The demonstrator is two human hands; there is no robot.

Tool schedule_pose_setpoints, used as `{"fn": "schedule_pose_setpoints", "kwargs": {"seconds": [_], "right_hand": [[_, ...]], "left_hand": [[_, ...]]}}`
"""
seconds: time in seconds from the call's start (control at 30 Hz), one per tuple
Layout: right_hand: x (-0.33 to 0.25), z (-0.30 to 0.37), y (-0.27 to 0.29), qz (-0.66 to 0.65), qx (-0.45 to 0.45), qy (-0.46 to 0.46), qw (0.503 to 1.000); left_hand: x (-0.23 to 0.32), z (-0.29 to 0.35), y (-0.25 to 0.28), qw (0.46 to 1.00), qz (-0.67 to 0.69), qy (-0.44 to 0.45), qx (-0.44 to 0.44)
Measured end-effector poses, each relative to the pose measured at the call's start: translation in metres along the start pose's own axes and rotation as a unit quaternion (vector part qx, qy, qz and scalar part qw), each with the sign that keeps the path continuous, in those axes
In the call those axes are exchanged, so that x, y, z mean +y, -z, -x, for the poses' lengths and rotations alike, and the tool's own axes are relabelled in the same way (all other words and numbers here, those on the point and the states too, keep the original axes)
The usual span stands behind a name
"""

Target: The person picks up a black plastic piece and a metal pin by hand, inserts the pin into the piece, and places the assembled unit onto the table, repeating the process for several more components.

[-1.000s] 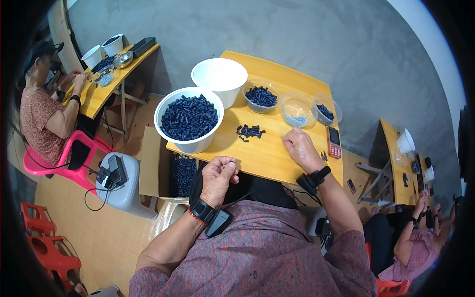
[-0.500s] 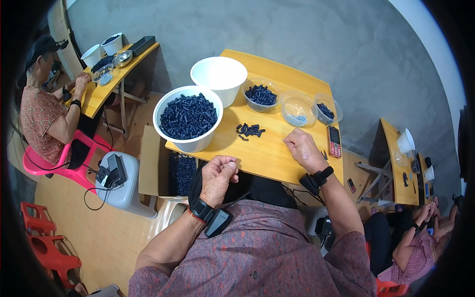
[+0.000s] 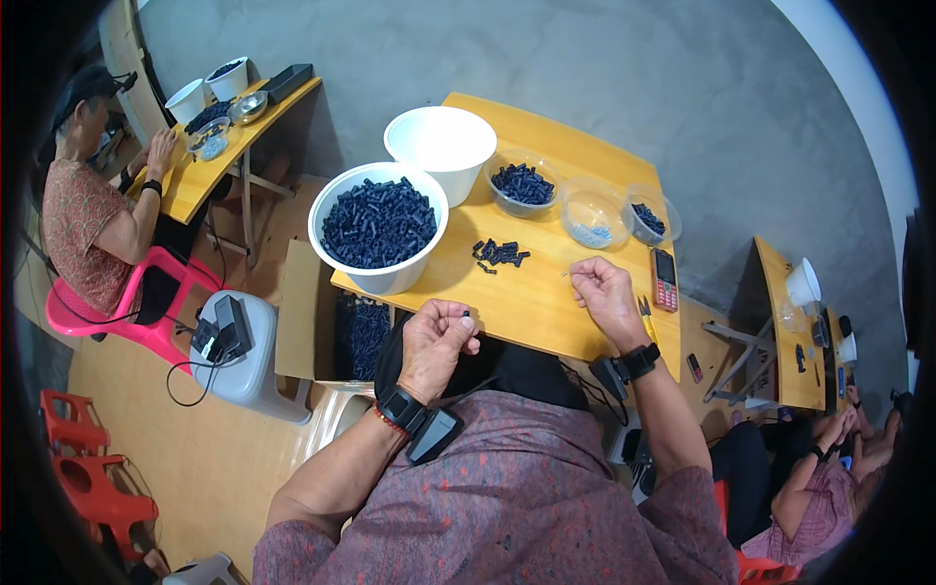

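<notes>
My left hand (image 3: 436, 343) is closed at the table's near edge, pinching a small black cylindrical piece (image 3: 466, 314) between thumb and forefinger. To its right, over the tabletop, my right hand (image 3: 604, 300) is closed in a pinch. A tiny thin light-coloured piece (image 3: 565, 274) sticks out from its fingertips, too small to name. Between and beyond the hands lies a small heap of black cylindrical pieces (image 3: 502, 253). Behind my right hand, a clear bowl (image 3: 592, 207) holds small pale bits. Clear bowls with black pieces stand on either side of it.
A white tub (image 3: 327, 229) full of black pieces stands at the table's left, before another white tub (image 3: 444, 146). A red phone (image 3: 665, 283) and yellow-handled tool (image 3: 645, 317) lie right. Below left is a cardboard box (image 3: 297, 312). Other people sit at side tables.
My right hand has drawn slightly nearer and right, and a thin piece now shows at its fingertips. The black piece in my left hand has come into sight. The view has shifted slightly.
</notes>
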State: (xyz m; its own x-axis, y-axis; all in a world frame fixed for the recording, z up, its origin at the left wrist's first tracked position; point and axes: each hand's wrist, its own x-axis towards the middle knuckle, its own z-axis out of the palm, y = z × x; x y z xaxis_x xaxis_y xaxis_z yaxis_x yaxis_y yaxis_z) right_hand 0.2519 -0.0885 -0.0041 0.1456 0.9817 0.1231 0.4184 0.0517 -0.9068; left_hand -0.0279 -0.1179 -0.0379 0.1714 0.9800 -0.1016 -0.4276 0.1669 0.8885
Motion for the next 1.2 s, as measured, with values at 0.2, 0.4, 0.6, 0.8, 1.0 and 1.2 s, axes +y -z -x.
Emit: {"fn": "schedule_pose_setpoints", "kwargs": {"seconds": [0.2,0.4,0.6,0.8,1.0,1.2], "right_hand": [[-0.034,0.029,-0.037,-0.154,-0.089,-0.03,0.984],[-0.042,0.048,-0.068,-0.234,-0.171,-0.001,0.957],[-0.039,0.047,-0.075,-0.202,-0.182,0.025,0.962],[-0.039,0.047,-0.077,-0.209,-0.18,0.013,0.961],[-0.044,0.047,-0.074,-0.153,-0.187,0.048,0.969],[-0.048,0.048,-0.067,-0.155,-0.22,0.06,0.961]], "left_hand": [[-0.001,0.0,0.001,0.999,0.005,0.008,-0.053],[0.005,0.004,-0.006,0.996,-0.037,0.012,-0.082],[0.006,0.004,-0.002,0.995,-0.041,0.026,-0.089],[0.007,0.005,-0.003,0.995,-0.049,0.04,-0.083],[0.01,0.006,-0.005,0.993,-0.063,0.051,-0.087],[0.006,0.007,-0.005,0.994,-0.021,0.044,-0.101]]}}
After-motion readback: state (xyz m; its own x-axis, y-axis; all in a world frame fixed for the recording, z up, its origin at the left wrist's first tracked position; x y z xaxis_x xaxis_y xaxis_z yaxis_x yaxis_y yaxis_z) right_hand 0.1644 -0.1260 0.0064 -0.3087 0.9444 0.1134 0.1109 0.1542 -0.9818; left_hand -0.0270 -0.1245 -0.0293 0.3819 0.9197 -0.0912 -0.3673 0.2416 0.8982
